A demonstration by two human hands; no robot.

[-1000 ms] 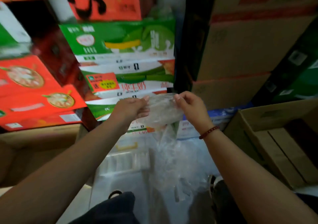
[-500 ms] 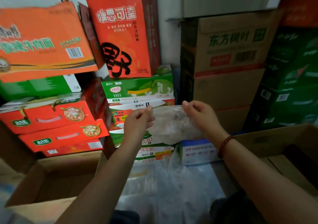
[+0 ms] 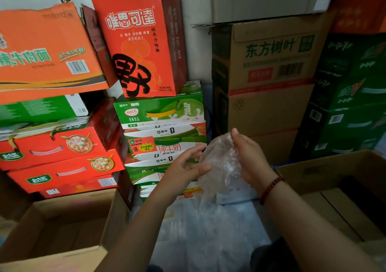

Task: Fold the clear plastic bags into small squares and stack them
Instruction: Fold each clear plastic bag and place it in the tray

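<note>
Crumpled clear plastic bag [image 3: 221,163] hangs between my hands at chest height, long axis vertical. My right hand [image 3: 249,156] pinches its top edge; my left hand [image 3: 186,167], fingers loosely spread, touches its left side.

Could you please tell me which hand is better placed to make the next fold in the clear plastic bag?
Probably the left hand: its fingers are relaxed beside the crumpled clear plastic bag, while the right hand grips and steadies it.

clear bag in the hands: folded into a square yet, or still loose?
Still loose. The clear plastic bag is a crumpled, rounded bunch gripped by the right hand, its tail hanging down; the left hand is open beside it.
</note>
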